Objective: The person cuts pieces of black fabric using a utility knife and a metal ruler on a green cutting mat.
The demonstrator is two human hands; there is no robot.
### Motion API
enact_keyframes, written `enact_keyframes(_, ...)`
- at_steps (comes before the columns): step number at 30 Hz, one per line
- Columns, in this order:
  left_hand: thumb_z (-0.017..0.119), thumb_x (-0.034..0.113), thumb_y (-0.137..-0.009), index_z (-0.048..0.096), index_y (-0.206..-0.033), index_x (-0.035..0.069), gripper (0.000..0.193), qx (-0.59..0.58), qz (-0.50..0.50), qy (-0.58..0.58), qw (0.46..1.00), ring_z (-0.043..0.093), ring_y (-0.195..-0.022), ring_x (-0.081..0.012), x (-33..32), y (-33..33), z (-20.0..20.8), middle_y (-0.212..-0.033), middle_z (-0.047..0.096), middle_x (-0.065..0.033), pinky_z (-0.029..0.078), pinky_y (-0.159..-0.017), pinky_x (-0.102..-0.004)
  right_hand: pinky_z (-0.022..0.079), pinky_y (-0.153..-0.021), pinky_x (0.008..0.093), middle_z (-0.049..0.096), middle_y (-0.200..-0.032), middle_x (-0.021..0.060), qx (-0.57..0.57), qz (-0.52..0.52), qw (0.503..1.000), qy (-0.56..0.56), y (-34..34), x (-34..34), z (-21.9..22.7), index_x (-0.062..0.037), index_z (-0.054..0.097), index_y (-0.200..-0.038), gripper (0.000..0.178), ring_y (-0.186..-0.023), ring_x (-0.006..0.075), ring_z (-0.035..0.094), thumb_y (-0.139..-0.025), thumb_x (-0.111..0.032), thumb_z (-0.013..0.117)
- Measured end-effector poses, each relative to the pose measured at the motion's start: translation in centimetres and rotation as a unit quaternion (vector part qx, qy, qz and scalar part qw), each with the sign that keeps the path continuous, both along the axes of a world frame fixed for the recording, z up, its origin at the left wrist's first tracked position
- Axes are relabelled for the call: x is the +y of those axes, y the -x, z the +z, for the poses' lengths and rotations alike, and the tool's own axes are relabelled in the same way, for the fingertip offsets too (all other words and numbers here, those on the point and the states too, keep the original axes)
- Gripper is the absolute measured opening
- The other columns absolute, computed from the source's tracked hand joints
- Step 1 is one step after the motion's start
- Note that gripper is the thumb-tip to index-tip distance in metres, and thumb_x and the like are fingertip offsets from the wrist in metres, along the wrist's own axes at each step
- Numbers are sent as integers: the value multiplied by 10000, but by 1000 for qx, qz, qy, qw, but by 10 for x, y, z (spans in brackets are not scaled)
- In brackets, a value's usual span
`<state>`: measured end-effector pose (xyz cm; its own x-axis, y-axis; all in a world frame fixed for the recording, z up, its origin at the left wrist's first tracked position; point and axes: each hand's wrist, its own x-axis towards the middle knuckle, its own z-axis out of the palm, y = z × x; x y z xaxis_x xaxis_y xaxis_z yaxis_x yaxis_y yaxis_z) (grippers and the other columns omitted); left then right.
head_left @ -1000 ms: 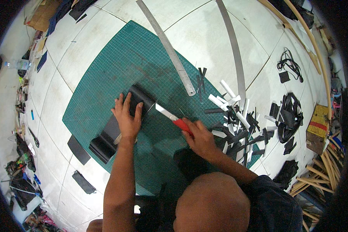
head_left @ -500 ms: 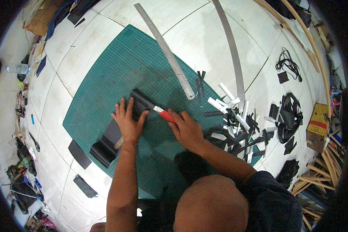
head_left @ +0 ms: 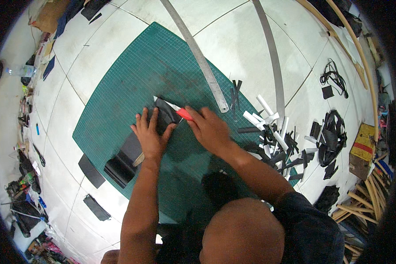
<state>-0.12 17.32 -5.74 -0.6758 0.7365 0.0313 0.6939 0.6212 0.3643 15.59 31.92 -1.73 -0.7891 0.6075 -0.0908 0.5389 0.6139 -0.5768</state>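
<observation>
My left hand [head_left: 151,136] lies with fingers spread, pressing a black sheet [head_left: 130,149] with a curled end onto a green cutting mat [head_left: 127,70]. In my right hand [head_left: 210,130] is a red-handled knife [head_left: 184,114]. Its pale pointed blade lies slantwise along the far edge of the black material under my left fingertips, the tip reaching past it to the upper left. Whether the blade touches the material I cannot tell. By my left wrist a small tan piece [head_left: 138,159] rests on the sheet, its kind unclear.
A metal ruler [head_left: 198,55] crosses the mat's far right edge, with a longer metal strip [head_left: 272,55] beside it. Black and white offcuts [head_left: 275,138] pile at the mat's right. A yellow and red box [head_left: 362,145] and wooden rods [head_left: 361,204] stand farther right.
My right hand has moved the knife up and left, and more of its blade now shows. My left hand stays spread on the black sheet. The whole view has shifted slightly.
</observation>
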Motion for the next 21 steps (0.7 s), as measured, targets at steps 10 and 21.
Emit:
enact_keyframes(10,724,401,-905,534,-1443,107,642,-68,61,-142,986,364,-1431,-442,-5,11,21,-1534,411,-240,209,-1190,-590,525,-810,427,610,-1092,196,162,-86,980,72,-15,24,5,-74,530,-1417,483,-934,342,640,-981,-250,637)
enact_keyframes(21,558,432,-1022,658,-1214,-28,508,-147,160,-102,971,626,-1080,-323,-12,36,48,-1120,670,-209,482,-912,-445,498,-854,434,594,-1068,216,61,-114,975,178,-94,-22,9,-37,521,-1412,499,-954,356,621,-966,-211,664)
